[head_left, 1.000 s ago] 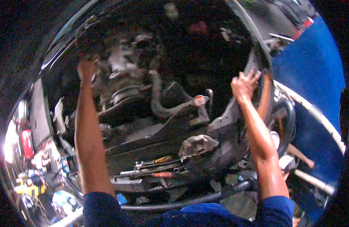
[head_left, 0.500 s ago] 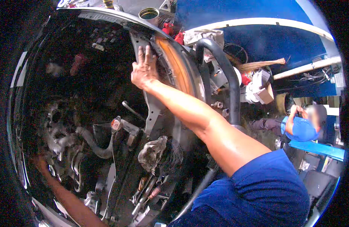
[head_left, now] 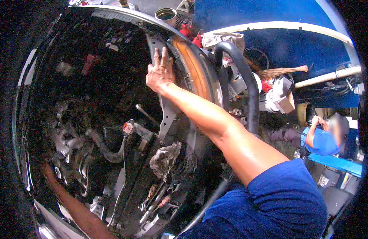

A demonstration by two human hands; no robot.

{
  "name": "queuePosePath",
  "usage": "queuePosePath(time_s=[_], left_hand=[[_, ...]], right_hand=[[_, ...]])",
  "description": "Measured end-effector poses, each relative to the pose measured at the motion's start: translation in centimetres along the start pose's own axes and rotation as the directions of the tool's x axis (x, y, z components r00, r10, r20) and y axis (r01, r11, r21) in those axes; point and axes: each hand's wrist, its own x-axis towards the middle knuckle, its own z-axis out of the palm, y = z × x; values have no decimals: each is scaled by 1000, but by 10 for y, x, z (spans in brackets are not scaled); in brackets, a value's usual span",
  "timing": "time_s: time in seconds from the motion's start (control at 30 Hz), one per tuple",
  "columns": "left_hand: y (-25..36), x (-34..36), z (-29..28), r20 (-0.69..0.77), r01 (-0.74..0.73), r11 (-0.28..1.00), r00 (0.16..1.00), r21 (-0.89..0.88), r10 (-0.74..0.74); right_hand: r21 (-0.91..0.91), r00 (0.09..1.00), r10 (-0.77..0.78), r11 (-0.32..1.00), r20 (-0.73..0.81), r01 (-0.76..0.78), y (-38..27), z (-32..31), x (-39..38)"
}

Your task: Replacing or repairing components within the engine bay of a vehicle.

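Car repair workshop: open engine bay [head_left: 112, 131] with hoses and a greasy rag [head_left: 165, 158], wrenches [head_left: 154, 201] on the front crossmember, blue vehicle body [head_left: 279, 44], scattered parts and boxes [head_left: 281, 99] behind.

The engine bay [head_left: 92, 119] is mostly black and grimy grey, with a red-and-white cap [head_left: 128, 127] on one hose and a dirty grey rag [head_left: 165, 158] lying near dull silver wrenches [head_left: 152, 203]. The headlight [head_left: 196, 69] beside the right hand [head_left: 160, 73] glows orange-amber, framed by a grey panel [head_left: 168, 115] and a thick black hose [head_left: 244, 79]. The sleeve [head_left: 279, 199] is deep blue, as are the wall [head_left: 271, 14] and a co-worker's shirt [head_left: 323, 141], with a white pipe [head_left: 327, 75], tan broom [head_left: 279, 71] and brown box [head_left: 287, 104] behind.
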Motion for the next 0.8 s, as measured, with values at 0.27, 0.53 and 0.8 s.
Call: queuePosePath(time_s=[0.27,0.53,0.8], left_hand=[[6,3,9,-11,11,1000,1000,-3,-11],[2,-1,9,-21,5,1000,1000,8,-5],[3,-9,10,-62,-116,990,991,84,122]], right_hand=[[30,1000,9,1000,4,-9,3,-2,1],[-21,999,30,999,31,-29,0,3,1],[20,996,-27,999,-85,28,4,6,3]])
